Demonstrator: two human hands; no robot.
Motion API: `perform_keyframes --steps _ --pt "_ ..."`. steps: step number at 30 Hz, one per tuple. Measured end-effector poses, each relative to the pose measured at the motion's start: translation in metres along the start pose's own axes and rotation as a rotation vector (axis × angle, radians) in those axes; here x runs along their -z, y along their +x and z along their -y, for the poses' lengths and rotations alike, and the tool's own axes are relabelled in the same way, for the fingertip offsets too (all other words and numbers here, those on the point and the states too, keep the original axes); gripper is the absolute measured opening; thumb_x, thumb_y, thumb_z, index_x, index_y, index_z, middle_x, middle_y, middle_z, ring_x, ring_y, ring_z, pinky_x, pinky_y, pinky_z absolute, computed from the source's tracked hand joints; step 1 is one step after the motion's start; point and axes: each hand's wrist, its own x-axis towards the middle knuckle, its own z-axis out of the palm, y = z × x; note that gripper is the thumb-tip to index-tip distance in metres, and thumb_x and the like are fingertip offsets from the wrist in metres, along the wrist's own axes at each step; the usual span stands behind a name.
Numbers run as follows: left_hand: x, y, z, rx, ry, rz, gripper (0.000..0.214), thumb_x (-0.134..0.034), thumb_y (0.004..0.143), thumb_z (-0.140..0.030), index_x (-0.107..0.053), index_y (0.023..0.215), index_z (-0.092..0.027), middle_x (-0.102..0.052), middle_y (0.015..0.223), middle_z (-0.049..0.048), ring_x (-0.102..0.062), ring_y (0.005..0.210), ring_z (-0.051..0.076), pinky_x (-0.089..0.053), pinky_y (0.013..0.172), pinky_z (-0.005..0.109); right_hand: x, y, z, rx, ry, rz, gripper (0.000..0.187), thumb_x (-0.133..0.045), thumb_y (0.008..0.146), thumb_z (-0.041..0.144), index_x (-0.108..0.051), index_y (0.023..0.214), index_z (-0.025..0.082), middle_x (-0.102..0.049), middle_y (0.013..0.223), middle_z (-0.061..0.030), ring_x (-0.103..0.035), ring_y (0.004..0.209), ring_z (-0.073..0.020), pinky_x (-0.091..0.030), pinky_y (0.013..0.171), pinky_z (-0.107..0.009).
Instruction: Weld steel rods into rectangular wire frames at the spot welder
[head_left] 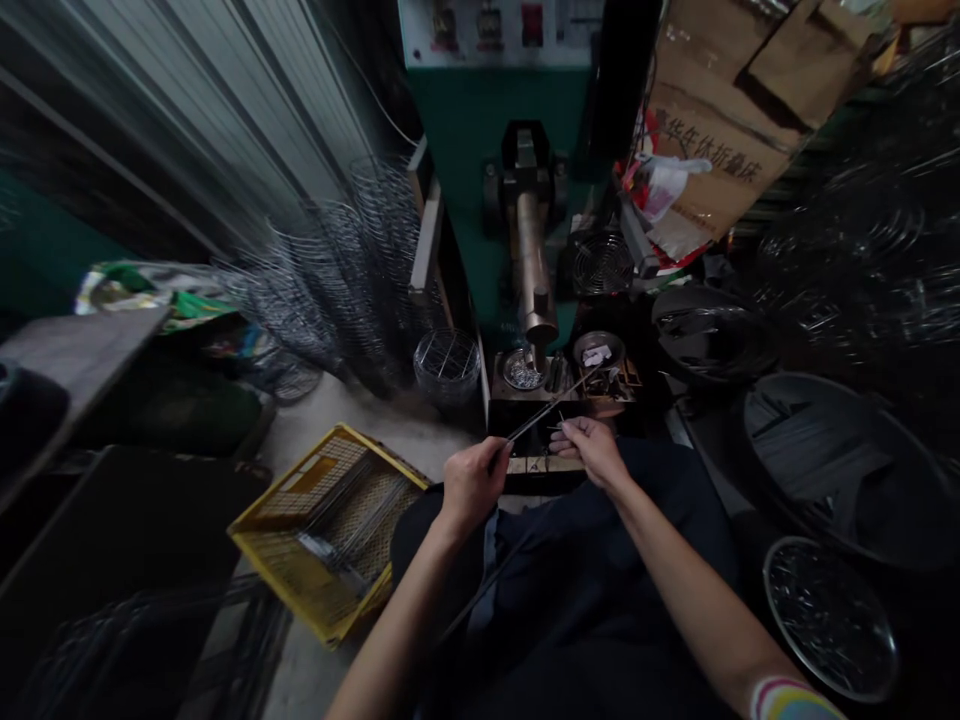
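My left grip [472,485] clasps the wire rods [551,405]; my right grip [592,450] pinches one (singling-out step, I judge); next needs careful aim at the press tip [540,328].

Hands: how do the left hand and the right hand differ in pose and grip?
The left hand is a fist around thin metal rods; the right hand only curls its fingers, its hold too small to tell. The left hand lies nearer the body than the right hand. Both are bare.
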Motion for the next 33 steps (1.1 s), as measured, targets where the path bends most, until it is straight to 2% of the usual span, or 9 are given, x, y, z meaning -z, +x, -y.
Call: perform_keyframes --steps 5,11,23,33 --pt "0.004 -0.005 0.0 -0.044 -0.087 -0.14 0.021 -0.05 0.093 -0.03 -0.067 0.088 -0.018 -0.072 0.071 0.0048 -0.066 0.062 0.016 -0.043 0.06 0.024 -0.036 0.0 0.015 -0.012 0.131 -0.015 0.037 -0.079 0.064 0.047 -0.058 0.076 0.018 -0.071 0.066 -0.0022 -0.065 0.049 -0.012 -0.048 0.041 -0.017" --pt "0.001 -0.006 0.006 -0.037 -0.144 -0.165 0.018 -0.051 0.093 -0.028 -0.066 0.091 -0.018 -0.073 0.075 0.0046 -0.068 0.065 0.017 -0.045 0.062 0.025 -0.056 -0.009 0.028 0.06 0.153 -0.032 0.041 -0.079 0.064 0.052 -0.058 0.076 0.019 -0.068 0.065 -0.0002 -0.058 0.046 -0.0084 -0.044 0.039 -0.016" --pt "0.004 0.001 0.0 -0.035 -0.186 -0.223 0.018 -0.048 0.094 -0.027 -0.064 0.09 -0.02 -0.072 0.073 0.0042 -0.067 0.064 0.017 -0.046 0.061 0.026 -0.063 -0.004 0.039 0.16 0.111 -0.054 0.035 -0.076 0.069 0.049 -0.059 0.073 0.019 -0.064 0.063 0.0018 -0.053 0.044 -0.0068 -0.041 0.039 -0.016" --pt "-0.001 0.01 0.003 -0.024 -0.204 -0.233 0.017 -0.049 0.094 -0.027 -0.064 0.09 -0.019 -0.071 0.073 0.0039 -0.067 0.063 0.016 -0.044 0.061 0.025 -0.063 0.008 0.041 0.159 0.147 -0.054 0.037 -0.081 0.064 0.047 -0.059 0.076 0.019 -0.062 0.061 0.0035 -0.052 0.043 -0.0064 -0.041 0.038 -0.016"
